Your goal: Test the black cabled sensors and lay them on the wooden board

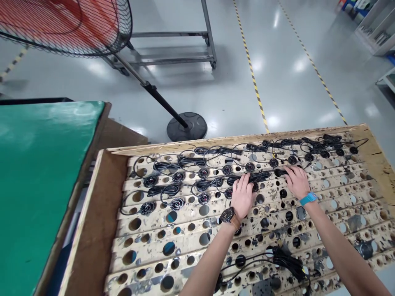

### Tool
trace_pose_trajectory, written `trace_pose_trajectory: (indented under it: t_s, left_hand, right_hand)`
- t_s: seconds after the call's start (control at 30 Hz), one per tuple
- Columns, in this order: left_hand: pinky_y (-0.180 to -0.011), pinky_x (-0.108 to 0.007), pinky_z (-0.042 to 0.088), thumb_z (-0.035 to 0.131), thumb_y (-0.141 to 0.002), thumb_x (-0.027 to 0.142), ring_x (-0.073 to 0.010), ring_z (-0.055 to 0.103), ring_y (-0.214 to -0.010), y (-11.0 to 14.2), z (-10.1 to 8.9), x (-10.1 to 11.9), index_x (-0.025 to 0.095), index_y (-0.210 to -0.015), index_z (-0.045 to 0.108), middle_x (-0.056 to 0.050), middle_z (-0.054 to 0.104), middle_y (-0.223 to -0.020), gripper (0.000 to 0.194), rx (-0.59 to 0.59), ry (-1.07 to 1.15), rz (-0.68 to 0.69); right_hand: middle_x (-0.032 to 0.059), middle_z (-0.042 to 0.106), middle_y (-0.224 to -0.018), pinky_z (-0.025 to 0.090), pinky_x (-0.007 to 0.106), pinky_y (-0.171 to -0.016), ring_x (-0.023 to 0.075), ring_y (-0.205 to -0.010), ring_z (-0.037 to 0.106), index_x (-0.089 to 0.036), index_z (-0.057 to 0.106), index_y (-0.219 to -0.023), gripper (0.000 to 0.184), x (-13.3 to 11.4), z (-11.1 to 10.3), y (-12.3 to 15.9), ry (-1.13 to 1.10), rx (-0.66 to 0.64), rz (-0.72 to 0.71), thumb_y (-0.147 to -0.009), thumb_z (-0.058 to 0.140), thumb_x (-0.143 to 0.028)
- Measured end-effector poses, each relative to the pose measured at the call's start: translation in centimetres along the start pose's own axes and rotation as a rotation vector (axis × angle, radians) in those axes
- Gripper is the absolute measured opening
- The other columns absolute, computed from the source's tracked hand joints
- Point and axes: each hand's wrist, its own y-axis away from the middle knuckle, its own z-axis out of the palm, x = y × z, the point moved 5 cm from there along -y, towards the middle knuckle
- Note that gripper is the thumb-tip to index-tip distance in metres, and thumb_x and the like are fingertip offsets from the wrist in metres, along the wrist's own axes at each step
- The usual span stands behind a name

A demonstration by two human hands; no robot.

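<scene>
My left hand (243, 195), with a watch on the wrist, reaches over a row of round black discs with cables. Its fingers are closed over part of a bundled black cable (261, 176); a black disc (255, 187) sits beside the thumb. To the right, my right hand (298, 181), with a blue wristband (307, 199), has its fingers bent down onto the cable end (279, 172); the fingertips are partly hidden. Both hands work low over a wooden board with many holes (191, 238). Finished-looking disc-and-cable pieces, such as this disc (203, 198), lie in two rows.
A loose black cable bundle (288, 263) lies nearer to me on the board. Raised wooden sides (92, 230) frame the board. Left stands a green-topped table (46, 172). Beyond are a standing fan (68, 24), its round base (187, 126) and a metal wheeled frame (169, 61).
</scene>
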Motion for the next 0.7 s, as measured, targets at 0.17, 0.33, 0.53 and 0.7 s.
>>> trace_pose_trajectory:
  t_s: [0.17,0.33,0.53,0.7]
  left_hand:
    - [-0.115,-0.058,0.034,0.057,-0.089,0.018,-0.0342,0.039,-0.146,0.5,0.2,0.0,0.017,-0.109,0.059,-0.020,0.044,-0.154,0.020,0.034,0.050,-0.010]
    - [-0.117,-0.058,0.032,0.054,-0.092,0.020,-0.0335,0.035,-0.148,0.7,0.3,0.2,0.016,-0.113,0.057,-0.021,0.040,-0.156,0.022,0.062,0.053,-0.010]
    - [-0.118,-0.057,0.031,0.053,-0.093,0.021,-0.0325,0.034,-0.148,0.7,0.1,0.4,0.015,-0.114,0.056,-0.022,0.040,-0.156,0.023,0.087,0.040,-0.004]
    - [-0.118,-0.056,0.032,0.056,-0.090,0.020,-0.0319,0.033,-0.149,0.8,0.1,0.4,0.015,-0.115,0.057,-0.022,0.041,-0.156,0.025,0.101,0.056,-0.008]
  right_hand:
    - [0.0179,0.053,-0.138,0.036,0.055,-0.111,0.0320,-0.132,0.042,-0.013,0.045,-0.145,0.050,0.1,0.2,1.0,-0.009,-0.010,0.012,-0.100,0.040,-0.036]
    - [0.0212,0.045,-0.148,0.031,0.057,-0.117,0.0330,-0.142,0.034,-0.008,0.036,-0.150,0.058,-0.5,0.2,1.3,0.008,-0.002,0.045,-0.100,0.039,-0.038]
    - [0.0188,0.045,-0.152,0.029,0.056,-0.119,0.0325,-0.145,0.033,-0.012,0.034,-0.153,0.059,-1.7,0.9,1.6,-0.006,-0.025,0.055,-0.101,0.036,-0.040]
    - [0.0178,0.035,-0.159,0.026,0.055,-0.121,0.0313,-0.150,0.026,-0.012,0.024,-0.158,0.064,-2.3,1.2,2.2,-0.013,-0.036,0.065,-0.101,0.036,-0.039]
